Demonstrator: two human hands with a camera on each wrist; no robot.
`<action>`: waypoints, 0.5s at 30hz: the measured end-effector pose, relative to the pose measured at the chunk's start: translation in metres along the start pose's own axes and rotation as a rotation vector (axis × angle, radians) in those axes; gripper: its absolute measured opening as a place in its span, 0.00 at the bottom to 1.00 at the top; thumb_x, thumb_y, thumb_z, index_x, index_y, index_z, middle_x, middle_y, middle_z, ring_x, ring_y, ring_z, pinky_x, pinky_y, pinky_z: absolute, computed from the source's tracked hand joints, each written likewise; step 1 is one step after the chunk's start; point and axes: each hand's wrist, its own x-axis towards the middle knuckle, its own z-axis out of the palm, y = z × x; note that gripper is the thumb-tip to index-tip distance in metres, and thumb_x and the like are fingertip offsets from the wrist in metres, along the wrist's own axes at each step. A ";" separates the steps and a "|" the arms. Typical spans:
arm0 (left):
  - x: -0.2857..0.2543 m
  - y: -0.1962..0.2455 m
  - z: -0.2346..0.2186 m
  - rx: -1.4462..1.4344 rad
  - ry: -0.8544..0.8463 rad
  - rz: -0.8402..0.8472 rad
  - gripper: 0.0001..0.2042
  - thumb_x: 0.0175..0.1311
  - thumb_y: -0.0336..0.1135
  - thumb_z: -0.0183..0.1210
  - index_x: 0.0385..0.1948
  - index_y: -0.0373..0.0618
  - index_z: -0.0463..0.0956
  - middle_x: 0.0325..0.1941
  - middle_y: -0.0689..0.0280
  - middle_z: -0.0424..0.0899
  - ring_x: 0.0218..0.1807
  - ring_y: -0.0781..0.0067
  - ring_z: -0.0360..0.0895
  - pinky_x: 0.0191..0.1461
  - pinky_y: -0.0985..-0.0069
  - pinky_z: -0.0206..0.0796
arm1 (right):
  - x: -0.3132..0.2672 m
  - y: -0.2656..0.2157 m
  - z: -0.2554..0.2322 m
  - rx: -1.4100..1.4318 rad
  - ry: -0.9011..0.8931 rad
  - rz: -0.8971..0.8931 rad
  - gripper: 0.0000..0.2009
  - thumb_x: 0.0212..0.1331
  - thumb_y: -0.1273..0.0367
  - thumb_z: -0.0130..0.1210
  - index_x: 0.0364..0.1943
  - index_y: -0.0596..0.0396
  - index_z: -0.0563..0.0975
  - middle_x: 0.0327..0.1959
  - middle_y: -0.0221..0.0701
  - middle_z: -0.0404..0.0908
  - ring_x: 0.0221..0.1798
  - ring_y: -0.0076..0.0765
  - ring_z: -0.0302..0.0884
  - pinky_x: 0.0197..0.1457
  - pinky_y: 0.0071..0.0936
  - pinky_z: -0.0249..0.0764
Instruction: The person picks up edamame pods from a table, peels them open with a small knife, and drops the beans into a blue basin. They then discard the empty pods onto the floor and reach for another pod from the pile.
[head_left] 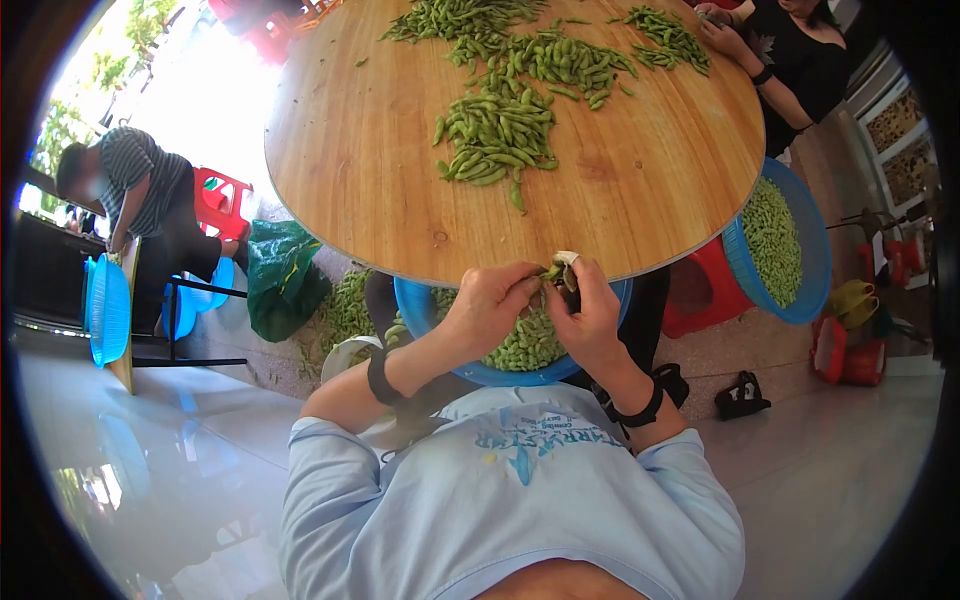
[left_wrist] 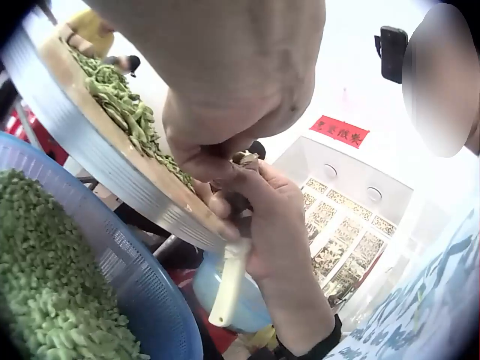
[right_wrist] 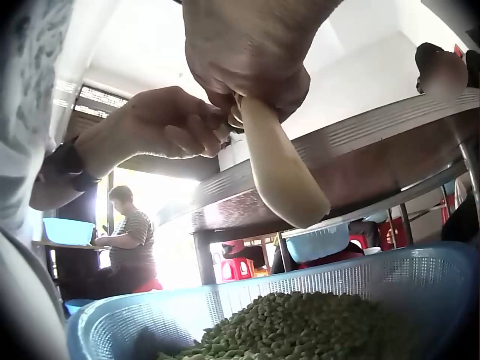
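Note:
Over a blue basket [head_left: 540, 377], my left hand [head_left: 488, 306] and right hand [head_left: 590, 315] meet at the table's near edge. Between the left fingertips and thumb a green soybean pod [head_left: 552, 272] is pinched. The right hand grips a tool with a smooth cream handle [right_wrist: 281, 169], which sticks out below the fist in the right wrist view; its working end is hidden by the fingers. Shelled green beans [right_wrist: 300, 326] fill much of the basket under both hands. On the table ahead lies a pile of whole pods [head_left: 495, 135].
A round wooden table [head_left: 350, 170] spans the front. At right, another blue basket [head_left: 815, 270] of shelled beans stands near a red stool [head_left: 705, 290]. Left are a green sack [head_left: 280, 280] and pods [head_left: 345, 315] on the floor. Other people sit at the right and far left.

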 end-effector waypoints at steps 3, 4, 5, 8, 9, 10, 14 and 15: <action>-0.006 -0.002 0.005 0.061 0.007 0.034 0.08 0.65 0.28 0.51 0.38 0.33 0.76 0.22 0.66 0.79 0.22 0.84 0.70 0.26 0.82 0.64 | -0.004 0.004 0.002 -0.012 -0.022 -0.011 0.17 0.48 0.80 0.57 0.45 0.65 0.70 0.33 0.43 0.73 0.32 0.46 0.76 0.33 0.32 0.73; -0.006 -0.001 0.003 0.063 0.008 0.033 0.08 0.65 0.28 0.51 0.38 0.33 0.76 0.22 0.66 0.79 0.22 0.84 0.70 0.26 0.82 0.64 | -0.005 0.006 0.003 -0.015 -0.034 0.003 0.16 0.48 0.81 0.55 0.44 0.65 0.70 0.33 0.44 0.73 0.33 0.48 0.76 0.33 0.34 0.73; -0.008 0.001 0.001 0.122 -0.013 0.018 0.07 0.64 0.27 0.52 0.37 0.33 0.76 0.21 0.64 0.78 0.22 0.82 0.70 0.26 0.80 0.65 | -0.006 0.005 0.002 -0.014 -0.035 0.002 0.16 0.48 0.81 0.55 0.44 0.65 0.70 0.33 0.44 0.73 0.33 0.48 0.76 0.33 0.34 0.73; -0.017 -0.004 -0.001 0.211 -0.105 0.064 0.06 0.61 0.26 0.53 0.35 0.32 0.75 0.21 0.59 0.78 0.22 0.76 0.73 0.27 0.77 0.66 | -0.008 0.004 0.001 -0.011 -0.122 0.034 0.15 0.47 0.81 0.54 0.42 0.65 0.70 0.33 0.46 0.73 0.33 0.52 0.76 0.33 0.36 0.72; -0.022 -0.005 -0.001 0.243 -0.180 0.124 0.06 0.59 0.25 0.53 0.34 0.32 0.75 0.22 0.57 0.79 0.23 0.72 0.75 0.28 0.75 0.67 | -0.008 0.004 0.000 0.015 -0.164 0.072 0.15 0.47 0.81 0.53 0.42 0.64 0.70 0.33 0.45 0.73 0.33 0.51 0.76 0.33 0.36 0.72; -0.027 -0.005 -0.003 0.245 -0.174 0.125 0.06 0.59 0.25 0.53 0.34 0.32 0.75 0.22 0.57 0.79 0.23 0.72 0.75 0.28 0.75 0.67 | -0.007 0.005 -0.001 0.043 -0.206 0.109 0.15 0.46 0.81 0.53 0.41 0.64 0.70 0.34 0.45 0.73 0.33 0.51 0.76 0.32 0.36 0.72; -0.057 0.003 -0.047 0.783 -0.199 0.147 0.07 0.51 0.25 0.53 0.32 0.35 0.74 0.29 0.53 0.76 0.34 0.52 0.76 0.36 0.62 0.68 | -0.009 -0.003 -0.010 0.014 -0.243 -0.016 0.14 0.46 0.80 0.54 0.41 0.63 0.71 0.36 0.44 0.74 0.33 0.50 0.76 0.32 0.35 0.72; -0.069 -0.005 -0.068 0.954 -0.216 0.196 0.07 0.50 0.25 0.54 0.32 0.36 0.74 0.29 0.54 0.74 0.34 0.51 0.75 0.36 0.61 0.68 | -0.009 -0.002 -0.013 -0.021 -0.270 -0.075 0.14 0.45 0.80 0.55 0.40 0.62 0.72 0.38 0.44 0.74 0.33 0.49 0.77 0.32 0.34 0.72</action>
